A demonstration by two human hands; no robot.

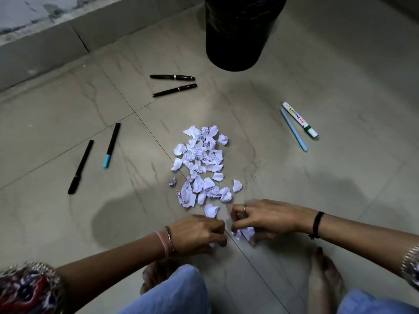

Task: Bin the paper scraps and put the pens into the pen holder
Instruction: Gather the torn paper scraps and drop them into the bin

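A pile of torn white paper scraps (pixel 200 165) lies on the tiled floor ahead of me. My right hand (pixel 264 217) is closed on several crumpled scraps (pixel 244 233) at the pile's near end. My left hand (pixel 199 232) is curled beside it, with a bit of paper showing under its fingers. Two dark pens (pixel 173 83) lie beyond the pile. A black pen (pixel 80 167) and a black pen with a teal cap (pixel 111 145) lie to the left. A white marker (pixel 299 120) and a light blue pen (pixel 293 130) lie to the right. A black bin (pixel 235 39) stands at the far end.
A grey skirting and wall (pixel 45 37) run along the far left. My bare feet (pixel 324 279) and light blue trouser legs (pixel 181 291) are at the bottom edge, close under my hands. No pen holder is in view.
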